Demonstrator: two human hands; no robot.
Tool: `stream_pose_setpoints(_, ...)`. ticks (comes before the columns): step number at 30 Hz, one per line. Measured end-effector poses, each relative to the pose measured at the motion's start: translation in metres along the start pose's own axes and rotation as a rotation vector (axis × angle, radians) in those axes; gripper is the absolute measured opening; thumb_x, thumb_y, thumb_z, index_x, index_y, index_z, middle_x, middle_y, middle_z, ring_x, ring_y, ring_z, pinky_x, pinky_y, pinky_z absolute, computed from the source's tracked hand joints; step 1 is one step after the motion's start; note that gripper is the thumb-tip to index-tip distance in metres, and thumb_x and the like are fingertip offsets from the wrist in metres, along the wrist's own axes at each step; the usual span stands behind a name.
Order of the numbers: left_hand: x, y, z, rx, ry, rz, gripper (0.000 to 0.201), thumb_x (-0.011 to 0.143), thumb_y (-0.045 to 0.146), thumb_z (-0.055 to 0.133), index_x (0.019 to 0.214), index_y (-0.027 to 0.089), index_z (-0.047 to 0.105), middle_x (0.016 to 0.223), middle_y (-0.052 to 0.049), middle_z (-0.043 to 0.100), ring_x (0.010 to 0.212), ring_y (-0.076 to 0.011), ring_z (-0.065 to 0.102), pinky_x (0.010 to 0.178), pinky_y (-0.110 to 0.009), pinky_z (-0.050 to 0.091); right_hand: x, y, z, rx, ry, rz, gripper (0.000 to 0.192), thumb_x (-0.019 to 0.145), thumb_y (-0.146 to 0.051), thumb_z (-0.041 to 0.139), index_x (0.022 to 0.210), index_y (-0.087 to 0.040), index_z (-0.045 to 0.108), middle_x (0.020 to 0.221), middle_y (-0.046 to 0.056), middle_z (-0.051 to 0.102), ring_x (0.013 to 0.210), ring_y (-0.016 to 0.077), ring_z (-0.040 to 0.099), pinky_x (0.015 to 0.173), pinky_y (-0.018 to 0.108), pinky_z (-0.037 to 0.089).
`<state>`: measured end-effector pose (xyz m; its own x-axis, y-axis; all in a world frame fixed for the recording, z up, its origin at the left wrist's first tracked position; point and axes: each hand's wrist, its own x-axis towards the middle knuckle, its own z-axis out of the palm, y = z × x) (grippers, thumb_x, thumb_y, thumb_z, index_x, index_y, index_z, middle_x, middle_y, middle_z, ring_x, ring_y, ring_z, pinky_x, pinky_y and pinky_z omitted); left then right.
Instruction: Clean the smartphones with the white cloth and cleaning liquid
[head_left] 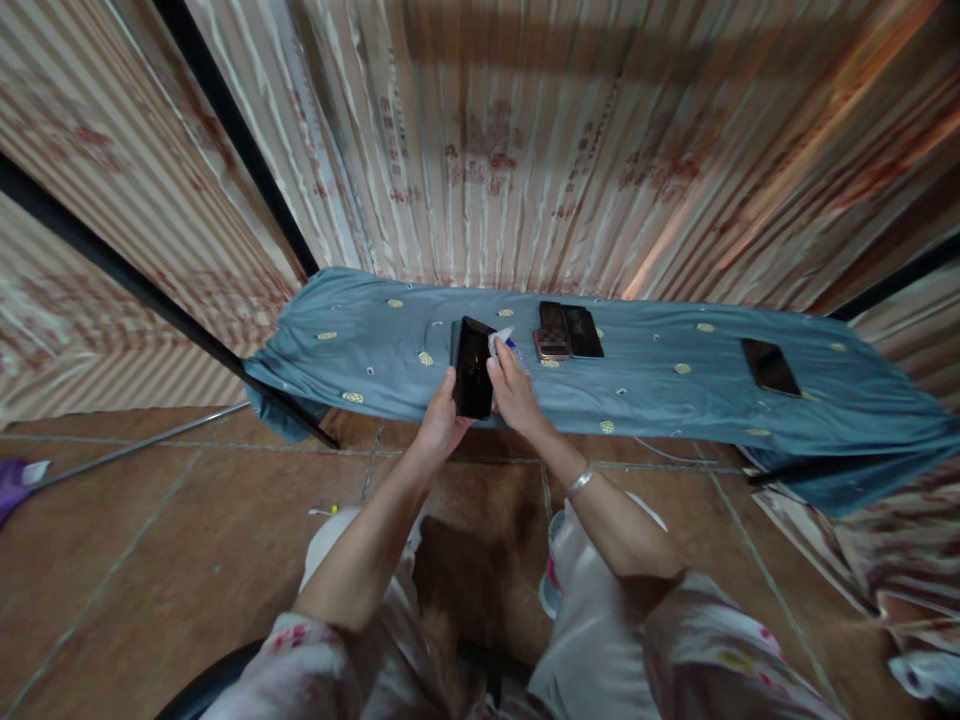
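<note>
Phone (473, 368) stood tilted above table's (360, 350) near edge | left hand (442, 415) clasped its lower left edge | right hand (510, 385) pinched a white wipe (500, 341) at its right side | advice: steady grip, light even strokes, spare phones (568, 330) kept apart.

A long table, draped in a blue-grey cloth (675, 400) (patterned with small yellow motifs), is set against striped curtains (525, 140); brown floor tiles (150, 560) are seen below.
</note>
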<state>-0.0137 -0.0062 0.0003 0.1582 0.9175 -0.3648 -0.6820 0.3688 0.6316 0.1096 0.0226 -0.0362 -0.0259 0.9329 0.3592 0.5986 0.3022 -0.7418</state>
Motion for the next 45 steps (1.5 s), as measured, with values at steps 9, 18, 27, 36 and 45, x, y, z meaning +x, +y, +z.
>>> stream_pose_setpoints(9, 0.011, 0.014, 0.007, -0.067, 0.031, 0.097, 0.042, 0.099, 0.038, 0.037, 0.117, 0.014, 0.067, 0.107, -0.008, 0.075, 0.107, -0.0205, 0.067, 0.096, -0.033, 0.05, -0.007, -0.011, 0.013, 0.053, -0.052, -0.08, 0.06, 0.1, -0.05, 0.028, 0.149, -0.018, 0.036, 0.152, 0.012, 0.042, 0.144, 0.0236, 0.034, 0.119, 0.047, 0.028)
stream_pose_setpoints(18, 0.011, 0.03, 0.006, -0.121, 0.065, 0.111, 0.048, 0.1, 0.039, 0.032, 0.125, 0.011, 0.063, 0.097, -0.007, 0.076, 0.093, -0.0188, 0.07, 0.093, -0.032, 0.05, -0.018, -0.019, 0.012, -0.017, -0.115, -0.148, 0.056, 0.1, -0.043, 0.032, 0.149, -0.015, 0.036, 0.153, 0.014, 0.04, 0.144, 0.0243, 0.034, 0.12, 0.047, 0.028)
stream_pose_setpoints(27, 0.015, 0.036, -0.002, -0.115, 0.076, 0.071, 0.049, 0.1, 0.038, 0.03, 0.129, 0.011, 0.059, 0.09, -0.009, 0.075, 0.083, -0.0212, 0.07, 0.089, -0.041, 0.052, -0.02, -0.014, -0.001, -0.069, -0.162, -0.41, 0.054, 0.091, -0.015, 0.033, 0.144, -0.017, 0.046, 0.15, 0.009, 0.046, 0.143, 0.024, 0.034, 0.119, 0.052, 0.03)
stream_pose_setpoints(36, 0.015, 0.032, -0.002, -0.096, 0.037, 0.023, 0.037, 0.099, 0.033, 0.038, 0.107, 0.012, 0.068, 0.073, -0.005, 0.072, 0.069, -0.0172, 0.067, 0.083, -0.036, 0.054, -0.019, -0.019, -0.008, -0.071, -0.113, -0.337, 0.04, 0.096, -0.02, 0.038, 0.128, -0.021, 0.062, 0.129, 0.009, 0.065, 0.123, 0.0244, 0.056, 0.106, 0.046, 0.044)
stream_pose_setpoints(45, 0.021, 0.023, -0.006, -0.053, 0.015, 0.072, 0.021, 0.095, 0.027, 0.048, 0.097, 0.016, 0.066, 0.067, 0.0, 0.068, 0.06, -0.0125, 0.064, 0.072, -0.027, 0.052, -0.018, -0.039, -0.014, 0.054, -0.088, -0.216, 0.045, 0.096, -0.035, 0.043, 0.14, -0.024, 0.048, 0.124, 0.006, 0.067, 0.102, 0.0208, 0.066, 0.095, 0.038, 0.052)
